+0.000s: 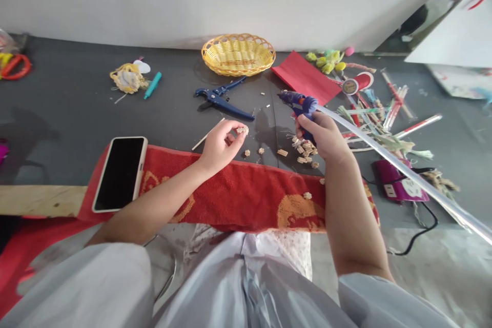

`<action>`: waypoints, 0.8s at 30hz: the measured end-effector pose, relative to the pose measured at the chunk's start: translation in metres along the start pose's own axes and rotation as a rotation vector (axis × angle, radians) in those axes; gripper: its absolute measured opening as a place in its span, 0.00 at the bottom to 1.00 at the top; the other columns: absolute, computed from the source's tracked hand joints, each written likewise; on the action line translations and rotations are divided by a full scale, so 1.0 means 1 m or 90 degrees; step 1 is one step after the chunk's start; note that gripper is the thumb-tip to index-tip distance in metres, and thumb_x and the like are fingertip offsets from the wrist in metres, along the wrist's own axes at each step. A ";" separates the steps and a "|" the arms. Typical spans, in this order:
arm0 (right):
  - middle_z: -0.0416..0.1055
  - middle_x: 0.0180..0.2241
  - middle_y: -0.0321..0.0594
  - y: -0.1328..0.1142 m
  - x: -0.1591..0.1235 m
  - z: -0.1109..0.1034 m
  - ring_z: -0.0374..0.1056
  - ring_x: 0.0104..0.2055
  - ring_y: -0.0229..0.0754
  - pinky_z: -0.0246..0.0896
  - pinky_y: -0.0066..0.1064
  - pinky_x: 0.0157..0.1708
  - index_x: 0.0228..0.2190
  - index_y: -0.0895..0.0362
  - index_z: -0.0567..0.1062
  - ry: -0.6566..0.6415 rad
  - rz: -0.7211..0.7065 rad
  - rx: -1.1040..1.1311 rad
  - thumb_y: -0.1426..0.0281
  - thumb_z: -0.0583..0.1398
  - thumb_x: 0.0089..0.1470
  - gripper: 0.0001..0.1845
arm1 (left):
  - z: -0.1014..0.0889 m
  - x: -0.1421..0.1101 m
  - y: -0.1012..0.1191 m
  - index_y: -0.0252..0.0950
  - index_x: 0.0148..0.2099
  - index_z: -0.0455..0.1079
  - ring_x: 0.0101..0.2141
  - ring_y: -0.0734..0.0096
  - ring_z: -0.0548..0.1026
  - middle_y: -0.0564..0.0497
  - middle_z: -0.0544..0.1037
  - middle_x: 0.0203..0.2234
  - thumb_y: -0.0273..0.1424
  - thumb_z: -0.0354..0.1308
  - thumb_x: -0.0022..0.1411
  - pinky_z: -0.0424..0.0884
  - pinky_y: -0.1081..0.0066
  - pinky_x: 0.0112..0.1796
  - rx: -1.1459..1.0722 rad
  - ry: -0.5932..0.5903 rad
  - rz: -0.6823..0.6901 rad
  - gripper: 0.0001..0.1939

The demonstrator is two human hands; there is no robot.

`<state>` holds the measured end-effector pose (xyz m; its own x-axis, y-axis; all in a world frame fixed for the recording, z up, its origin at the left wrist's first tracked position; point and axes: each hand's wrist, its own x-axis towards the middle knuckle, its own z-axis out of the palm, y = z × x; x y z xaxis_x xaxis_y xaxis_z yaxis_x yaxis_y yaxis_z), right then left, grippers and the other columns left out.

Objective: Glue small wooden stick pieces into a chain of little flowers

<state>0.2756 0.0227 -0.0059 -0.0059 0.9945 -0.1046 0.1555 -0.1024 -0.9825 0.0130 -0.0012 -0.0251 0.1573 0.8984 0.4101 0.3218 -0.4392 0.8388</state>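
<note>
Between thumb and fingertips, my left hand [223,144] pinches a small beige flower-shaped piece [242,130]. My right hand [323,134] is wrapped round the handle of a blue hot glue gun [303,105], its nozzle pointing left. A long clear glue stick [392,164] runs out of the gun's back toward the lower right. Below the gun lies a pile of short beige pieces [305,151], with a few loose ones between the hands. A thin pale stick [207,135] lies behind my left hand.
A yellow woven basket [238,56] stands near the wall, a blue cutter [223,102] before it. Red paper [305,78], a thread spool [357,83] and a purple power socket [400,180] are on the right. A phone [120,174] rests on the red towel [246,197] at the front edge.
</note>
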 end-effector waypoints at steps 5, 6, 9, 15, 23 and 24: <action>0.66 0.25 0.33 -0.005 -0.006 0.006 0.62 0.22 0.32 0.57 0.28 0.22 0.29 0.54 0.74 -0.096 0.019 0.054 0.44 0.69 0.40 0.27 | 0.000 0.000 0.000 0.34 0.40 0.72 0.22 0.83 0.69 0.49 0.76 0.34 0.34 0.57 0.64 0.67 0.79 0.25 -0.024 0.003 -0.018 0.08; 0.66 0.25 0.34 -0.006 -0.007 0.007 0.62 0.22 0.32 0.57 0.28 0.22 0.28 0.54 0.73 -0.111 0.021 0.060 0.44 0.68 0.41 0.27 | 0.000 0.000 0.000 0.34 0.40 0.71 0.23 0.82 0.69 0.49 0.77 0.34 0.34 0.57 0.64 0.67 0.79 0.25 -0.028 0.004 -0.019 0.08; 0.67 0.25 0.35 -0.007 -0.011 0.010 0.63 0.22 0.33 0.58 0.29 0.22 0.27 0.54 0.73 -0.146 0.011 0.055 0.44 0.65 0.46 0.26 | 0.000 0.000 0.000 0.34 0.39 0.71 0.24 0.80 0.70 0.49 0.77 0.33 0.35 0.58 0.64 0.68 0.78 0.26 -0.029 0.008 -0.021 0.09; 0.67 0.23 0.35 -0.014 -0.020 0.014 0.60 0.19 0.33 0.58 0.30 0.20 0.26 0.53 0.73 -0.166 -0.028 0.052 0.43 0.62 0.50 0.26 | 0.001 0.001 -0.002 0.34 0.41 0.72 0.24 0.81 0.69 0.49 0.76 0.34 0.41 0.58 0.64 0.68 0.78 0.25 -0.038 0.023 -0.082 0.14; 0.69 0.22 0.38 -0.024 -0.026 0.013 0.60 0.18 0.35 0.56 0.31 0.17 0.25 0.52 0.74 -0.176 -0.022 0.019 0.39 0.60 0.48 0.28 | 0.003 0.001 -0.004 0.37 0.43 0.69 0.22 0.83 0.69 0.49 0.76 0.35 0.48 0.60 0.61 0.62 0.81 0.16 -0.147 0.040 -0.165 0.19; 0.69 0.22 0.38 -0.024 -0.027 0.013 0.60 0.18 0.35 0.56 0.31 0.17 0.25 0.52 0.74 -0.184 -0.019 0.016 0.39 0.60 0.48 0.28 | 0.003 0.001 -0.004 0.37 0.43 0.68 0.22 0.83 0.69 0.49 0.76 0.35 0.49 0.60 0.61 0.62 0.81 0.16 -0.154 0.039 -0.171 0.20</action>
<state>0.2589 -0.0016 0.0185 -0.2920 0.9498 -0.1120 0.1260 -0.0779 -0.9890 0.0143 0.0012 -0.0291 0.0392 0.9831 0.1788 0.1135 -0.1822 0.9767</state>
